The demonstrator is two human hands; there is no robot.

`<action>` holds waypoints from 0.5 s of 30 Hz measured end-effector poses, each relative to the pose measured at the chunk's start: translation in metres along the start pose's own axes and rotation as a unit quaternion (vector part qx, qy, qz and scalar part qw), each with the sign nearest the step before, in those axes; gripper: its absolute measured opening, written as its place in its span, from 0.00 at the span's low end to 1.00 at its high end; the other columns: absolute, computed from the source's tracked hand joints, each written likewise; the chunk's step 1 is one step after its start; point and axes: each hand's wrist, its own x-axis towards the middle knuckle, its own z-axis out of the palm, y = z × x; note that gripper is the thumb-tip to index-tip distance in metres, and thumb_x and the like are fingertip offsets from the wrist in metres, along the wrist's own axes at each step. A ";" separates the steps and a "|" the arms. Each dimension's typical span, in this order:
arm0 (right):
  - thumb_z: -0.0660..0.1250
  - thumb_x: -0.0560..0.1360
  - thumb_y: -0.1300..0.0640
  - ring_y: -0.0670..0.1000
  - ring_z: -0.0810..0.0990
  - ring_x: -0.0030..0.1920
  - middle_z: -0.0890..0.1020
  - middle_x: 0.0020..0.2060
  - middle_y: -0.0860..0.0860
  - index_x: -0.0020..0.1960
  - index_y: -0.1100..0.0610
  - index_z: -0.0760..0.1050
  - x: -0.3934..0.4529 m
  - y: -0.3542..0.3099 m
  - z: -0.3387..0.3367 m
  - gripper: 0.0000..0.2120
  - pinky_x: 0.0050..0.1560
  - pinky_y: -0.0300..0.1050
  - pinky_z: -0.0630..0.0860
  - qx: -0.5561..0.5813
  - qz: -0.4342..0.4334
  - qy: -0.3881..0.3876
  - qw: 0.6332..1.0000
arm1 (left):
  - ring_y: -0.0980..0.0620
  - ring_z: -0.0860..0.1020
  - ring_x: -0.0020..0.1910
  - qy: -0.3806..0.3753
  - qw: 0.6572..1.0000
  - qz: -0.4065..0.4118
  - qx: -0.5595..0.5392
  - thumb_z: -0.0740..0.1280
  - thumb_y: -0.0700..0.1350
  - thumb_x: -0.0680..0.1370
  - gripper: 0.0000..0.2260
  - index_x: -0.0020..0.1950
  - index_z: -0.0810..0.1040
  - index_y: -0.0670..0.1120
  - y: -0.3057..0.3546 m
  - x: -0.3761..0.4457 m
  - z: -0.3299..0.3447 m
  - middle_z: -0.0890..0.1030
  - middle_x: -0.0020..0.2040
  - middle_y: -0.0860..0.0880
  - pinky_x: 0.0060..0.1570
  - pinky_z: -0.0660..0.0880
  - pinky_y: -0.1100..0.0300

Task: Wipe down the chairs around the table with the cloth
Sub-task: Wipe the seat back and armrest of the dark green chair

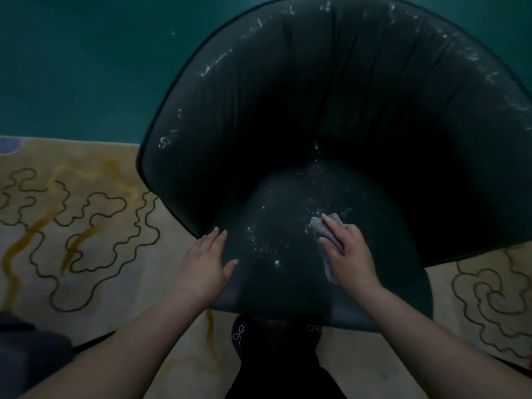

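Grey cloth (328, 243) is pressed flat under the right hand (347, 251), fingers straight, on the speckled seat of the dark tub chair (331, 90). Left hand (205, 263) is spread on the seat's left edge, likely as a brace. Cloth's long axis runs toward the backrest.

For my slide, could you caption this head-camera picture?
Right hand presses a grey cloth on a dark chair's speckled seat; left hand rests flat beside it.
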 end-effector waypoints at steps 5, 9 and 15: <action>0.69 0.75 0.54 0.33 0.69 0.58 0.69 0.62 0.37 0.72 0.40 0.61 0.026 0.020 0.058 0.30 0.57 0.27 0.64 0.029 -0.008 -0.018 0.999 | 0.49 0.54 0.76 0.001 0.999 -0.002 -0.033 0.64 0.57 0.78 0.33 0.78 0.54 0.50 -0.024 0.025 0.045 0.53 0.79 0.50 0.74 0.52 0.56; 0.71 0.73 0.54 0.28 0.71 0.54 0.74 0.56 0.36 0.65 0.39 0.67 0.049 0.052 0.103 0.25 0.48 0.20 0.67 0.036 -0.037 -0.026 0.998 | 0.48 0.54 0.76 0.008 0.999 -0.001 -0.051 0.66 0.58 0.76 0.35 0.78 0.55 0.50 -0.039 0.049 0.091 0.53 0.79 0.50 0.74 0.49 0.58; 0.69 0.75 0.55 0.48 0.71 0.57 0.73 0.55 0.44 0.70 0.44 0.67 0.076 0.074 0.166 0.26 0.59 0.40 0.69 -0.088 -0.191 -0.088 0.974 | 0.48 0.55 0.75 0.065 0.992 -0.040 -0.101 0.67 0.58 0.75 0.34 0.77 0.59 0.50 -0.057 0.072 0.147 0.55 0.78 0.51 0.72 0.46 0.61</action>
